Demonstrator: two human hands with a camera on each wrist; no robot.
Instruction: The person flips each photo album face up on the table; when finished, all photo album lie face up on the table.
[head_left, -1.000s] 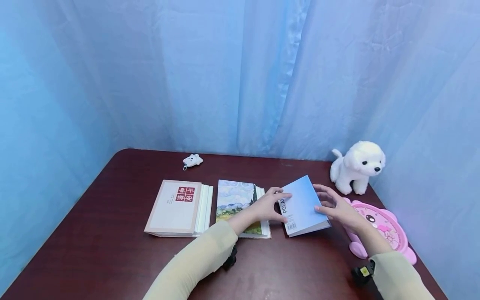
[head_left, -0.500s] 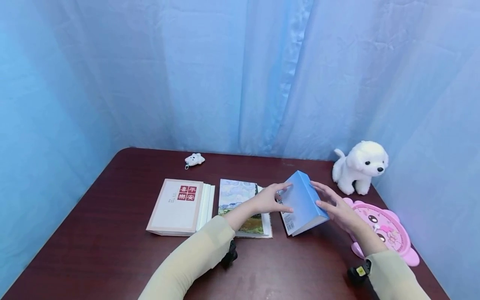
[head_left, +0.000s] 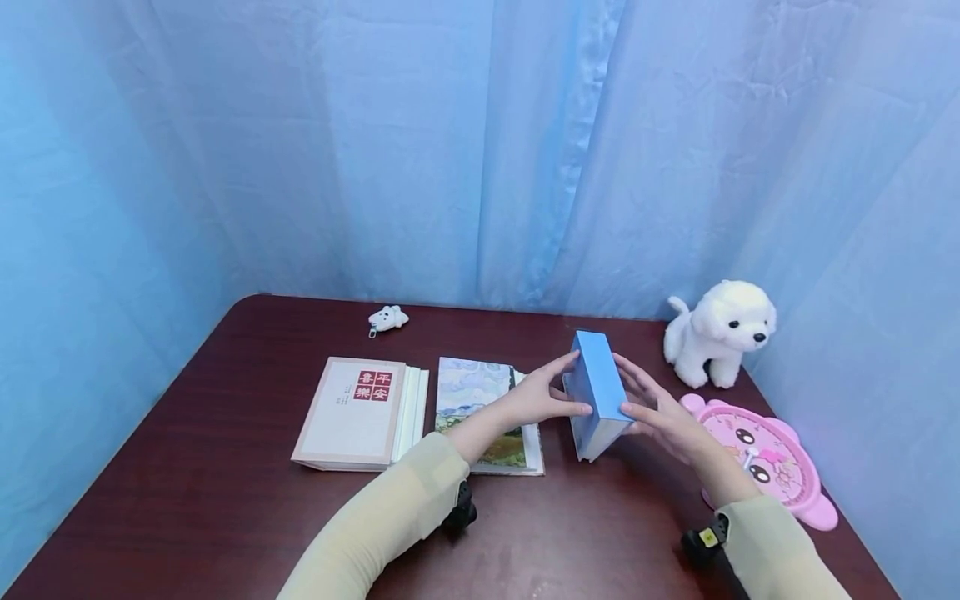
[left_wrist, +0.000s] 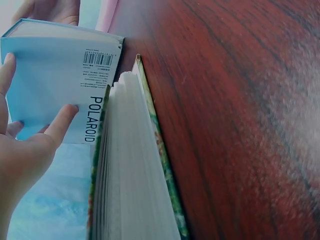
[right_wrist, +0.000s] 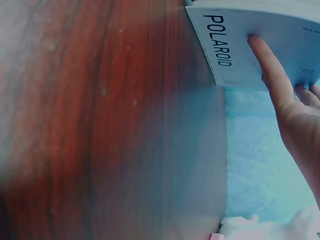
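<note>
A thick blue book [head_left: 602, 383] with POLAROID on its covers stands on edge, spine up and slightly turned, between my two hands. My left hand [head_left: 534, 402] presses spread fingers and thumb on its left cover; the left wrist view shows the thumb [left_wrist: 64, 117] on the blue side near the barcode. From the other side my right hand [head_left: 663, 417] presses thumb and fingers on the right cover, fingers fairly straight in the right wrist view. Just left, under my left forearm, lies a book with a painted landscape cover [head_left: 472, 392].
A cream book [head_left: 348, 417] with red squares lies farther left. Behind it is a small white plush keychain [head_left: 388, 318]. A white plush dog [head_left: 723, 329] sits at the back right, and a pink animal-faced clock [head_left: 783, 454] lies near the table's [head_left: 225, 517] right edge.
The blue book has gone from lying tilted back with its cover facing up to standing on edge, spine up. My right hand has moved left with it; the left hand stays against its cover.
</note>
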